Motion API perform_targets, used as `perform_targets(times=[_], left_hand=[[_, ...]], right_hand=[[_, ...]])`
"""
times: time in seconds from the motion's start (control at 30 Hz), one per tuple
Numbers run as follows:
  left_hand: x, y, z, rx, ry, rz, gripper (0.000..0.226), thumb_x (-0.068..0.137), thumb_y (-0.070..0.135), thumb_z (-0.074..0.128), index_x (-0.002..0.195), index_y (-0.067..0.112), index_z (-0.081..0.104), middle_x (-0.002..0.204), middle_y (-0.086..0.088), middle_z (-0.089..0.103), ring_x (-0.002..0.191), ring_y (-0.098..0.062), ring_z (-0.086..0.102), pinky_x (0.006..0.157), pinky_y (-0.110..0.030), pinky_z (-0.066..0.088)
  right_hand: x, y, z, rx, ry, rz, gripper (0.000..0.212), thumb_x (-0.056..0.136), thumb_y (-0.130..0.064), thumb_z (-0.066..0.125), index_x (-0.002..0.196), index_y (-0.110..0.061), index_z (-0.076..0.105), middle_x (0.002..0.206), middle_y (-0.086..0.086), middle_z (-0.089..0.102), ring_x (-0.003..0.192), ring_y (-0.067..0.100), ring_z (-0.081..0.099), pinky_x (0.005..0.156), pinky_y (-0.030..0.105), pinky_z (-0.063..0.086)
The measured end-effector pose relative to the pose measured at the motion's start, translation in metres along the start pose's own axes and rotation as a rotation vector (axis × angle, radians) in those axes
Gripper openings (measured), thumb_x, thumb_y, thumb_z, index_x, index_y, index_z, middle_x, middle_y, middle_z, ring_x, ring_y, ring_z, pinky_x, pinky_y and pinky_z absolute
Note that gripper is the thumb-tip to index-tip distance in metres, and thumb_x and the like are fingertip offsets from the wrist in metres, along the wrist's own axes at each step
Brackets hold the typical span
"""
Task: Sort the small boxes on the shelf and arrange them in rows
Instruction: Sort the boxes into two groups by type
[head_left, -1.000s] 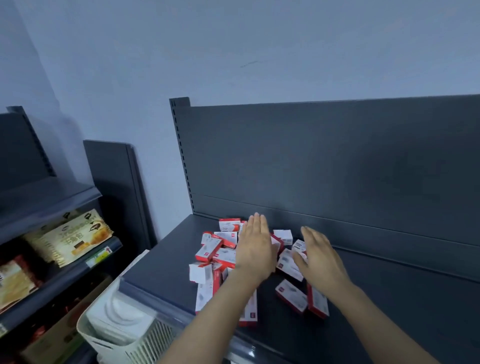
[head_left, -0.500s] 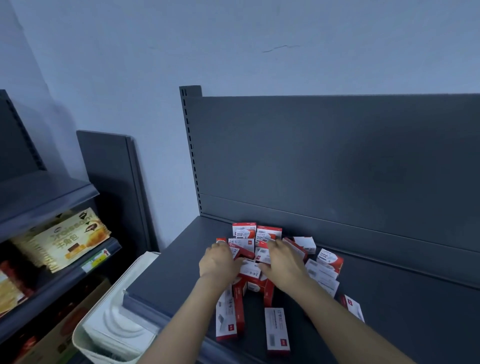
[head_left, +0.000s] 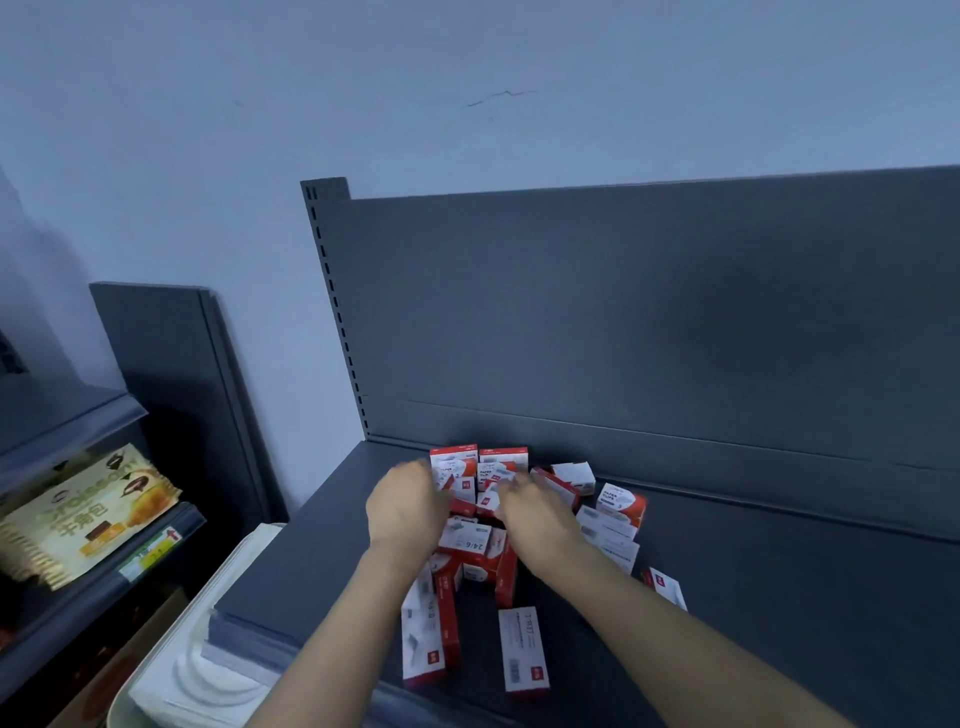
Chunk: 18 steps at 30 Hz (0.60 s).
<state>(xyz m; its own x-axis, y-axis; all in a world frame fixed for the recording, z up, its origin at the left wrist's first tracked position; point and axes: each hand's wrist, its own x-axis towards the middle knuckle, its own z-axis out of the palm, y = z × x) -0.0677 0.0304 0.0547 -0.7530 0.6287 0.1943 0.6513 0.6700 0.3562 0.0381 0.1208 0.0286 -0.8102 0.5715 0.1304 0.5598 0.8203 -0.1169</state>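
Note:
Several small red-and-white boxes lie in a loose pile (head_left: 470, 545) on the dark grey shelf (head_left: 322, 561). Two boxes (head_left: 503, 460) stand upright side by side against the back panel. Two longer boxes (head_left: 524, 649) lie near the front edge, and one box (head_left: 665, 584) lies apart at the right. My left hand (head_left: 405, 512) is over the pile's left side, its blurred fingers at the upright boxes. Over the middle of the pile, my right hand (head_left: 537, 517) has its fingertips on a small white box. Both hands hide the boxes beneath them.
The shelf's back panel (head_left: 623, 312) rises behind the pile. A white basket (head_left: 171, 675) stands below the shelf's left front corner. At the left, another shelf unit holds a snack packet (head_left: 83, 509). A dark panel (head_left: 156, 364) leans on the wall.
Both hands have moved left and drawn together over the pile. Two boxes now stand upright at the back. The camera has tilted and come closer.

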Motion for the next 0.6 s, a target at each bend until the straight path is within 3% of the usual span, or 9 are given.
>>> perform_targets(times=[0.17,0.27,0.37,0.6], left_hand=[[-0.012,0.048,-0.007,0.038,0.055,0.146,0.032,0.087,0.035,0.060,0.074,0.011,0.043,0.079,-0.005,0.055,0.074,-0.024,0.050,0.059,-0.029,0.035],[-0.035,0.088,0.002,0.018,0.042,0.237,0.030,0.085,0.035,0.062,0.077,0.010,0.049,0.090,-0.011,0.064,0.087,-0.031,0.059,0.066,-0.032,0.041],[-0.066,0.139,0.021,-0.054,0.002,0.316,0.027,0.084,0.036,0.063,0.088,0.010,0.061,0.096,-0.011,0.067,0.093,-0.030,0.061,0.070,-0.032,0.044],[-0.161,0.270,0.078,-0.089,-0.117,0.411,0.028,0.085,0.035,0.063,0.101,0.012,0.063,0.107,-0.008,0.067,0.102,-0.027,0.060,0.077,-0.032,0.045]], right_hand=[[-0.030,0.034,-0.033,0.145,0.157,0.077,0.026,0.093,-0.005,0.047,0.118,-0.002,0.051,0.120,0.013,0.052,0.113,0.026,0.046,0.091,0.035,0.041],[-0.072,0.072,-0.050,0.188,0.243,0.138,0.022,0.096,-0.012,0.045,0.115,-0.004,0.052,0.118,0.010,0.052,0.113,0.024,0.046,0.090,0.033,0.042],[-0.124,0.119,-0.060,0.215,0.269,0.206,0.024,0.097,-0.019,0.043,0.115,-0.005,0.053,0.119,0.009,0.053,0.112,0.023,0.046,0.089,0.030,0.040],[-0.246,0.232,-0.063,0.245,0.275,0.413,0.030,0.099,-0.024,0.040,0.122,-0.009,0.052,0.121,0.008,0.051,0.112,0.023,0.045,0.086,0.029,0.039]])
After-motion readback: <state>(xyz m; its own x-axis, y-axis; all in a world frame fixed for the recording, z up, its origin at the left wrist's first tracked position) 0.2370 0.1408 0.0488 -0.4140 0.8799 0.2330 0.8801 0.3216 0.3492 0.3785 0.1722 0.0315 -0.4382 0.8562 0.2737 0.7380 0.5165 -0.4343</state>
